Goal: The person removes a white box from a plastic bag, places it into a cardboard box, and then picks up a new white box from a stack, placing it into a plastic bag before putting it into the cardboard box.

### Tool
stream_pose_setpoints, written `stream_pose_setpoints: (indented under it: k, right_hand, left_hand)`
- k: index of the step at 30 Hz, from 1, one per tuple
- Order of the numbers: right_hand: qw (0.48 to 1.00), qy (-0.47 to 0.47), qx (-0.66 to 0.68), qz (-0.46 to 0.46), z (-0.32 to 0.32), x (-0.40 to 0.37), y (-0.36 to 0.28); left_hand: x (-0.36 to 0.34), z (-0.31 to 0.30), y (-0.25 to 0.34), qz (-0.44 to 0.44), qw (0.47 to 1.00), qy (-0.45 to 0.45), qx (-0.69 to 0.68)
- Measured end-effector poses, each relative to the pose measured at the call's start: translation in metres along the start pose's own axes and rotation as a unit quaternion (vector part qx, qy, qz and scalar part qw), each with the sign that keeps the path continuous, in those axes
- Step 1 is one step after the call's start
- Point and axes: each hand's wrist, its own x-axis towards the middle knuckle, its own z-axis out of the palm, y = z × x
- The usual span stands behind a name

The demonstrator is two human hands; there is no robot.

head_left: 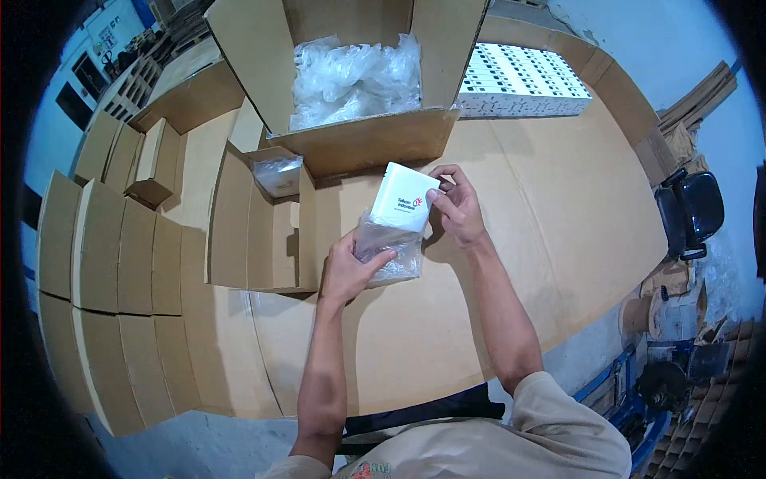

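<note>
A white box [403, 196] with printed text and a small red logo stands partly out of a clear plastic bag [391, 254]. The fingers of my left hand [351, 267] are closed round the bag at its lower left. With thumb and fingers, my right hand [458, 206] pinches the right upper edge of the white box. Just left of my hands is an open cardboard box [259, 231] with a plastic-wrapped item [278, 176] at its far end. Beyond my hands, a larger open carton [367, 144] holds crumpled clear plastic bags [355, 76].
Rows of white printed boxes [523, 80] lie at the back right of the cardboard-covered table [558, 215]. Closed brown cartons [136, 255] line the left side. A black chair [692, 211] stands beyond the right edge, near a blue metal frame [654, 439].
</note>
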Motion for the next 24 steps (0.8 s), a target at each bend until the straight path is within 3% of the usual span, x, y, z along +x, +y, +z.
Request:
stream_pose_setpoints:
  k: [6, 18, 24]
  right_hand:
    - [0.998, 0.012, -0.006, 0.055, 0.011, -0.002, -0.002]
    - [0.994, -0.008, -0.102, -0.036, 0.017, 0.001, 0.002]
    - [0.990, -0.012, -0.134, 0.030, 0.015, 0.000, -0.005]
  left_hand:
    - [0.002, 0.001, -0.004, 0.038, 0.999, 0.010, -0.016]
    - [0.009, 0.001, -0.007, 0.048, 0.991, 0.071, -0.107]
    - [0.014, 0.004, -0.014, 0.025, 0.985, 0.115, -0.127]
